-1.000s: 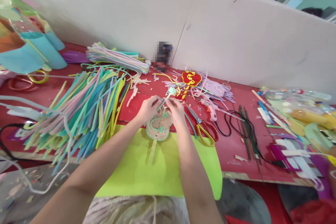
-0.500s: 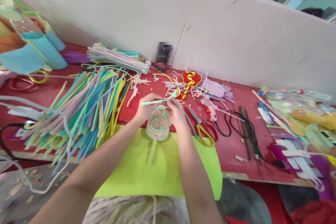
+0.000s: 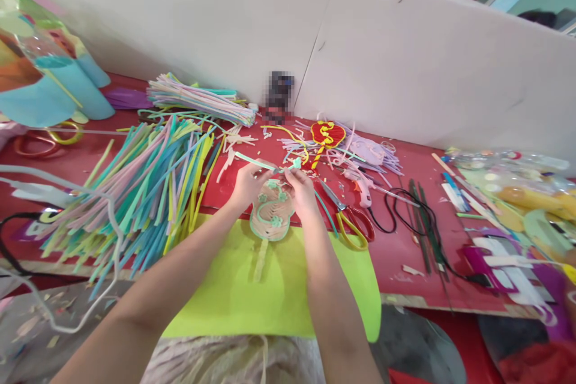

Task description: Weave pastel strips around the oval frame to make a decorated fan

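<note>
A mint-green pipe cleaner [image 3: 252,160] is pinched between the fingertips of both hands. My left hand [image 3: 250,185] grips its long straight part, which sticks out up and to the left. My right hand [image 3: 300,188] holds it near a small bent mint cluster [image 3: 296,164] at the other end. Just below and between the hands lies a beige fan-shaped piece [image 3: 270,219] with a mint rim, mint curls and a pale handle. It rests partly on a lime-green sheet [image 3: 252,312]. Where the fingertips meet, the details are too small to tell.
Left of the hands lies a large heap of coloured pipe cleaners [image 3: 144,186], with a bundle [image 3: 202,102] behind. To the right are scissors [image 3: 353,227], a pink glue gun [image 3: 360,188] and its black cable. A red and yellow fan [image 3: 328,135] lies behind the hands.
The straight end of the pipe cleaner has swung up and farther out to the left over my left hand. My right hand and the fan-shaped piece have barely moved.
</note>
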{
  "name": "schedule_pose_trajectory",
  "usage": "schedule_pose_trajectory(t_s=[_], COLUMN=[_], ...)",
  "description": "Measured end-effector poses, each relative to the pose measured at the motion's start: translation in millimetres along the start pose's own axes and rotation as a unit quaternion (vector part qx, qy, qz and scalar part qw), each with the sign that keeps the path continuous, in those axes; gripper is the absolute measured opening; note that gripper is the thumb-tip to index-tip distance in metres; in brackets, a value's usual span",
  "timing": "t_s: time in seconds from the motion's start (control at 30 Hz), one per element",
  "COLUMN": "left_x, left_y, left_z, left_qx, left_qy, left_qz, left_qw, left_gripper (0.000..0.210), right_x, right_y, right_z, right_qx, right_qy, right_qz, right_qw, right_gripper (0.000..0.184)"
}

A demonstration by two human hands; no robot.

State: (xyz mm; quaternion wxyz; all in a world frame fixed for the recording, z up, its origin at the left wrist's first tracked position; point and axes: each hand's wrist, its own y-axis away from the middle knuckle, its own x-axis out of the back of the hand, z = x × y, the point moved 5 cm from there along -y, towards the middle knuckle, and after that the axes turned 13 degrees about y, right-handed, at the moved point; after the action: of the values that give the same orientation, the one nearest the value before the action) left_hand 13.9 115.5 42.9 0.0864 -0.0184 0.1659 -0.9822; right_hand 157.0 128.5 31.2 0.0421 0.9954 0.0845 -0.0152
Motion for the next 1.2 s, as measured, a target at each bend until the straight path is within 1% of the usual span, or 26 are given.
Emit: schedule_pose_trajectory(t_s=[0.07,0.17,0.4,0.47,0.57,0.67,0.77,0.87,1.0,1.2], left_x=[0.5,-0.1,-0.8,-1.0,-2.5,-4.0,-5.1,-6.4,-7.9,-12.9], left_y=[0,0,-5,-6,-6,-3,0,3,7,10], left_z=[-5,-8,-5,-6,-7,-6,-1,2,3,3], left_qx=[0.017,0.018,-0.010,-0.012,-0.012,-0.012,-0.018,-0.015,-0.021,-0.036], left_qy=[0.026,0.053,0.040,0.022,-0.008,-0.031,-0.051,-0.091,-0.180,-0.289], left_qz=[0.010,0.009,-0.033,-0.045,-0.063,-0.060,-0.048,-0.051,-0.066,-0.124], left_qw=[0.999,0.998,0.999,0.999,0.998,0.998,0.997,0.994,0.981,0.949], left_gripper=[0.018,0.017,0.019,0.019,0.018,0.017,0.014,0.015,0.019,0.024], right_x=[0,0,-1,-1,-2,-2,0,2,3,2], right_y=[0,0,0,0,0,0,0,0,-2,0], right_z=[0,-1,0,0,-1,-4,-5,-5,-5,-5], right_qx=[0.002,0.006,0.014,0.023,0.042,0.067,0.089,0.107,0.126,0.140], right_qy=[-0.007,-0.010,0.021,0.034,0.076,0.126,0.163,0.204,0.239,0.273], right_qz=[0.000,0.007,0.027,0.031,0.017,0.004,0.018,0.038,0.048,0.043], right_qw=[1.000,1.000,0.999,0.999,0.996,0.990,0.982,0.972,0.962,0.951], right_gripper=[0.027,0.027,0.031,0.031,0.030,0.030,0.031,0.033,0.032,0.031])
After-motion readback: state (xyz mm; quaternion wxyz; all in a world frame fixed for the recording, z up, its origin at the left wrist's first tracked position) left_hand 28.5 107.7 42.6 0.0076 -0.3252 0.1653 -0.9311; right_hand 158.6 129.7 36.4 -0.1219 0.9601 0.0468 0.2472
